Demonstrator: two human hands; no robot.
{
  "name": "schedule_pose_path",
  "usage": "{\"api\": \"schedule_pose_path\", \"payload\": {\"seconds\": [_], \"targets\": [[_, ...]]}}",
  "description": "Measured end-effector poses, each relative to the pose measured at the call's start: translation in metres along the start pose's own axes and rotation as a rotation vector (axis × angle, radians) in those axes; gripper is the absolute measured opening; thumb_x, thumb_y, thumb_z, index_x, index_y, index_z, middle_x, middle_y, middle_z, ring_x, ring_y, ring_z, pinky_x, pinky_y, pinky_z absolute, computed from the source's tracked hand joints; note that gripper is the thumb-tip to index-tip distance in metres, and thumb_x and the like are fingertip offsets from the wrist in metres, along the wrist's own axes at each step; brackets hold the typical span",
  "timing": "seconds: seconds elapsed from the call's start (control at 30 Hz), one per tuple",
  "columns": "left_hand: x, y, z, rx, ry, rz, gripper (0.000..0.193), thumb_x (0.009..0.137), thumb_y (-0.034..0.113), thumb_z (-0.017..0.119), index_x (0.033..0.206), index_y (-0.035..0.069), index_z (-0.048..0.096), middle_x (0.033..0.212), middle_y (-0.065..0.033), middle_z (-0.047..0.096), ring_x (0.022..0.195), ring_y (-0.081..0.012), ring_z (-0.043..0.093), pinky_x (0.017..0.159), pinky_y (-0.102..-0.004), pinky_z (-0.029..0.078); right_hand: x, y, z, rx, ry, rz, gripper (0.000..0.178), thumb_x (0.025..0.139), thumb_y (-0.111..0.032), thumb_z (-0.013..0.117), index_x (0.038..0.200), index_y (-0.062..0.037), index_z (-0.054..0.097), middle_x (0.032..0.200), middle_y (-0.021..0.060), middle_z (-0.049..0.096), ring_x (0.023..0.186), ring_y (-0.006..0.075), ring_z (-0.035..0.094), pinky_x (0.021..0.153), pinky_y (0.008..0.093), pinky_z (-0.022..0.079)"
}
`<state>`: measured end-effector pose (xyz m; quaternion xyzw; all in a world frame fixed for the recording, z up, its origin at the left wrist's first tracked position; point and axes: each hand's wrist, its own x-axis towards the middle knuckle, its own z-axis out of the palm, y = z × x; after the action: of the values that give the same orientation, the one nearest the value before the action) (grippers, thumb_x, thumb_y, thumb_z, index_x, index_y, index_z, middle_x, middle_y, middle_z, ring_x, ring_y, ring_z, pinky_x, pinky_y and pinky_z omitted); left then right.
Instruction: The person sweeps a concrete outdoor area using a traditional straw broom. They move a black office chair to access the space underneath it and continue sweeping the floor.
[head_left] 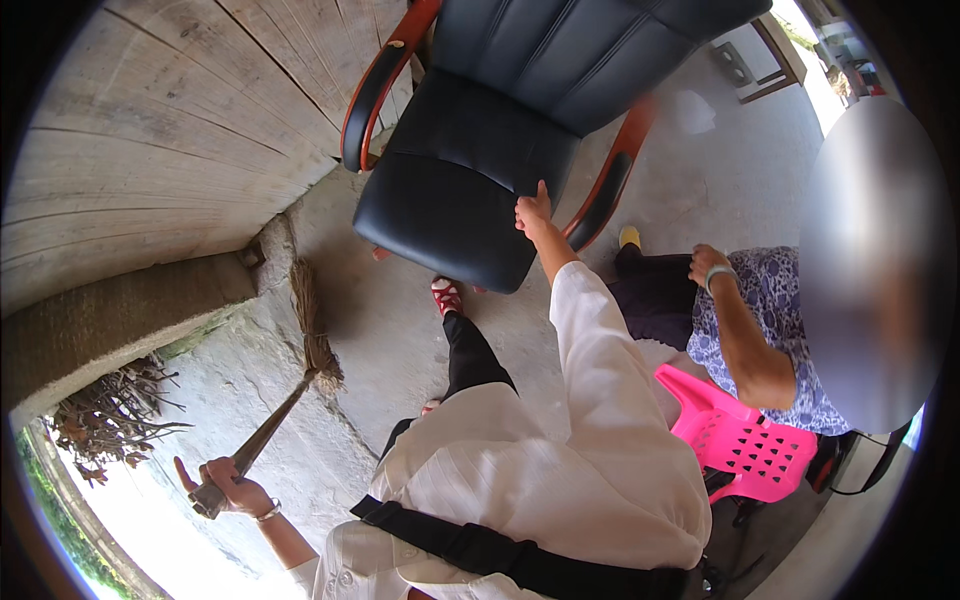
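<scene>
In the lower left, my left hand point(233, 486) is wrapped round the upper end of a broom's wooden handle, with one finger sticking out. The straw broom point(312, 325) slants away from me, its bristle head on the stone floor by the wooden wall. My right hand point(534, 210) is stretched forward over the front right part of a black padded armchair's seat point(450, 200). Its fingers are curled in and the thumb points away from me; nothing shows in it. Whether it touches the seat, I cannot tell. The armchair has reddish wooden armrests with black pads.
To my right, a person in a patterned blue-and-white top point(765, 300) sits near a pink plastic chair point(750, 450). Plank wall point(180, 140) rises on the left above a beam point(130, 320). A twig pile point(110, 415) lies beneath the beam. A framed panel point(755, 60) stands at the far right.
</scene>
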<state>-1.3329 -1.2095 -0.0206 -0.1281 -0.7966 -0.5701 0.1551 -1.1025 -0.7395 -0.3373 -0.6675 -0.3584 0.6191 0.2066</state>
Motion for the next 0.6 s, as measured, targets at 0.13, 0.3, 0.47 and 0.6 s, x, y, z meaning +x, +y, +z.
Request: {"api": "schedule_pose_path", "payload": {"seconds": [0.13,0.3,0.47,0.6], "targets": [[0.015,-0.007,0.028,0.05,0.024,0.008,0.049,0.072,0.008,0.046,0.117,-0.008,0.035,0.051,0.0002,0.033,0.046,-0.0092,0.032,0.044,-0.0232,0.028,0.083,-0.025,0.044,-0.276,0.125,-0.066,0.068,0.076,0.0,0.039,0.134,-0.025,0.013,0.077,0.007,0.048,0.041,0.011,0.04,0.031,0.0229,0.031],[0.033,-0.001,0.071,0.237,-0.051,0.053,0.044,0.078,0.011,0.044,0.118,-0.008,0.036,0.049,0.0012,0.032,0.044,-0.0081,0.031,0.046,-0.0233,0.025,0.133,-0.055,0.081,-0.425,0.109,-0.096,0.065,0.075,0.0,0.039,0.133,-0.022,0.018,0.12,0.0139,0.04,0.048,0.0143,0.05,0.031,0.022,0.034],[0.052,0.008,0.092,0.225,0.03,-0.05,0.045,0.075,0.01,0.045,0.115,-0.009,0.038,0.049,0.0004,0.033,0.045,-0.0088,0.034,0.048,-0.0225,0.027,0.194,-0.062,0.082,-0.508,0.123,-0.069,0.062,0.078,-0.002,0.038,0.133,-0.0213,0.017,0.121,0.0164,0.04,0.057,0.0188,0.056,0.039,0.0225,0.042],[0.064,0.005,0.106,0.197,0.038,-0.103,0.04,0.075,0.01,0.045,0.11,-0.008,0.041,0.05,0.0005,0.032,0.046,-0.009,0.033,0.048,-0.0221,0.026,0.227,-0.068,0.071,-0.539,0.194,-0.053,0.067,0.073,-0.005,0.046,0.133,-0.0185,0.019,0.112,0.0214,0.049,0.1,0.0309,0.052,0.083,0.036,0.045]]}}
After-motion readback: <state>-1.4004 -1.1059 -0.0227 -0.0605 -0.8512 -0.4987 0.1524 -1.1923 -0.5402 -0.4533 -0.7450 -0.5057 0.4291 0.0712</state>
